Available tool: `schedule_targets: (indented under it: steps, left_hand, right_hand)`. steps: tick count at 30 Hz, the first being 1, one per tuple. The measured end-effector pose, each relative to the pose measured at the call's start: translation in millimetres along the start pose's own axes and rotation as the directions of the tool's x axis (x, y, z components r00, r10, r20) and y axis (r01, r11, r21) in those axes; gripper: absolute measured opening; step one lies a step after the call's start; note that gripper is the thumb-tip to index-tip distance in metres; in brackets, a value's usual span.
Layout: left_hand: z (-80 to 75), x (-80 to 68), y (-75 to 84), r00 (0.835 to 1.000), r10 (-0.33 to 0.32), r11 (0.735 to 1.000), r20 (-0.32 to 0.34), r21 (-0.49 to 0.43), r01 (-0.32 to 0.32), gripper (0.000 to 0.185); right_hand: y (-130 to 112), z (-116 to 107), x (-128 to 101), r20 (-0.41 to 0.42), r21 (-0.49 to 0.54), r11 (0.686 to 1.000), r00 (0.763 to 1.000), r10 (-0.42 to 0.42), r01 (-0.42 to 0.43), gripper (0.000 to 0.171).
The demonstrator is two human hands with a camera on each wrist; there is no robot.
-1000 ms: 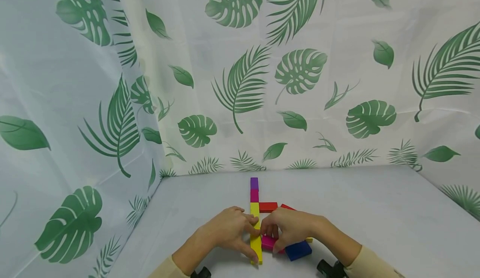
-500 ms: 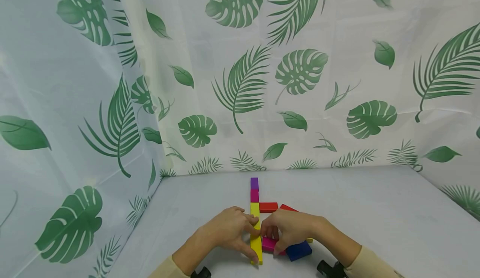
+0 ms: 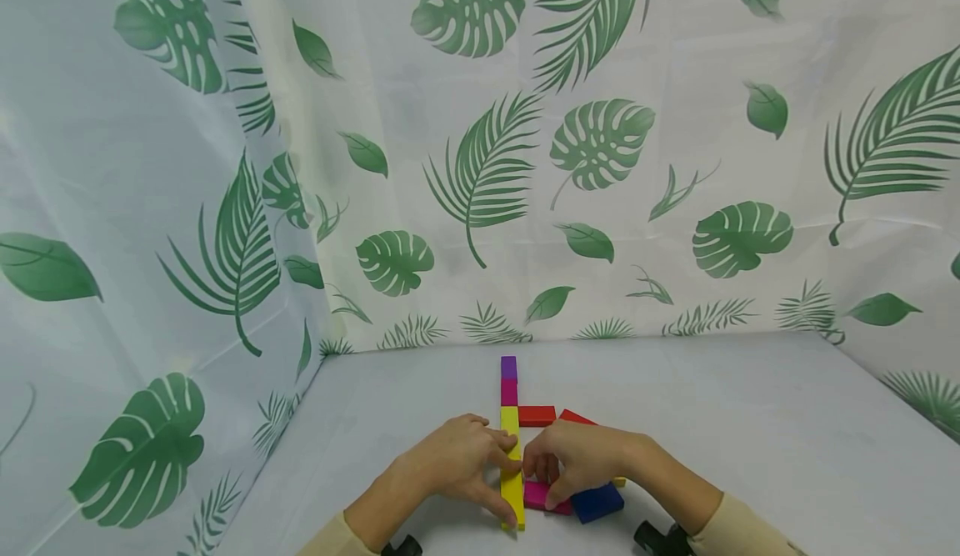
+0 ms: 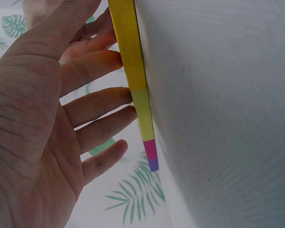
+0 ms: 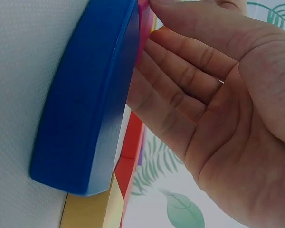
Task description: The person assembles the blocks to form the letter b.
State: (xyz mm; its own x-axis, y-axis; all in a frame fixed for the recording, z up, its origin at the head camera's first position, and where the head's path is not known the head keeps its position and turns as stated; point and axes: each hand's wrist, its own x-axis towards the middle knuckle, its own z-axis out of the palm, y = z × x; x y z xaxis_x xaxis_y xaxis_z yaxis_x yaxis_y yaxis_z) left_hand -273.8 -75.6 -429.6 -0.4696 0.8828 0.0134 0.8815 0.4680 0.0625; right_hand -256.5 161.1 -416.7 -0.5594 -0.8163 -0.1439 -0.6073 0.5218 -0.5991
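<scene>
A straight row of blocks runs away from me, with yellow blocks [image 3: 512, 489] at the near end, then a magenta block [image 3: 509, 392] and a purple block [image 3: 508, 368]. My left hand [image 3: 461, 460] touches the yellow part with extended fingers, thumb at its near end. To the right of the row, my right hand [image 3: 585, 456] pinches a pink block [image 3: 542, 498] between thumb and curled fingers, its left end close to the yellow row. A blue block [image 3: 597, 503] lies beside the pink one, close below the right hand.
A red block [image 3: 537, 416] extends right from the row, and another red block [image 3: 577, 417] slants beyond it, partly behind the right hand. A yellow block [image 5: 88, 209] sits past the blue one. Leaf-patterned cloth [image 3: 600, 289] hangs behind the white table [image 3: 712, 406].
The pink block has shifted slightly toward me under my right hand. My left hand stays in place on the yellow blocks.
</scene>
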Motion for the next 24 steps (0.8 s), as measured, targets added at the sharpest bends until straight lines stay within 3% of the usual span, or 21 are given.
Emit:
schedule_targets:
  steps: [24]
  left_hand:
    - [1.5,-0.1,-0.2,1.0,0.006,1.0,-0.011,0.021,-0.005,0.069]
  right_hand:
    - [0.6,1.4,0.8,0.019,0.003,1.0,1.0,-0.009,0.009,0.025]
